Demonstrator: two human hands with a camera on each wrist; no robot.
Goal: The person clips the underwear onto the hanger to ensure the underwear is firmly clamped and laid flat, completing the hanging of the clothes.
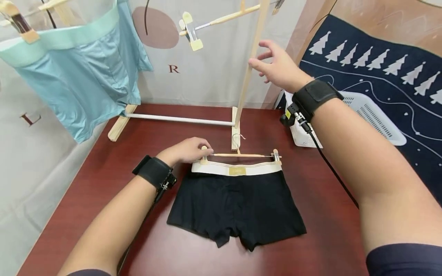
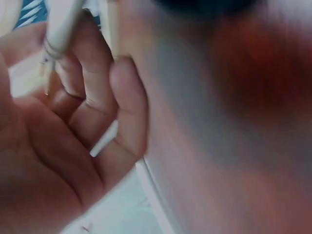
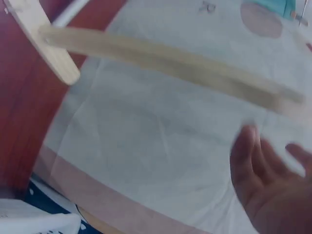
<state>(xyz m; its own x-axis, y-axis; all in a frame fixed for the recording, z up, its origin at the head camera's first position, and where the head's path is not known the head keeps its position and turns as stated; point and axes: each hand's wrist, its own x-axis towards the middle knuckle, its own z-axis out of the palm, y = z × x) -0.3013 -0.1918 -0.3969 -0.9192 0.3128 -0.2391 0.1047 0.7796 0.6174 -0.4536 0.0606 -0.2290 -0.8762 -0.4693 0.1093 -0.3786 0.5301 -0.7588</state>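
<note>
Your left hand [image 1: 188, 150] pinches the left clip of the clip hanger [image 1: 241, 155] holding the black boxer shorts [image 1: 236, 207], flat mid-worktop. Your right hand [image 1: 277, 67], fingers spread and empty, is raised beside the rack's upright post [image 1: 250, 61]. Knock that post and the rack may tip; lifting one-handed could tilt the hanger.

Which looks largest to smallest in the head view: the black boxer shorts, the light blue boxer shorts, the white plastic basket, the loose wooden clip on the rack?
1. Light blue boxer shorts, though nearer the camera.
2. Black boxer shorts.
3. White plastic basket, partly hidden by the arm.
4. Loose wooden clip.
</note>
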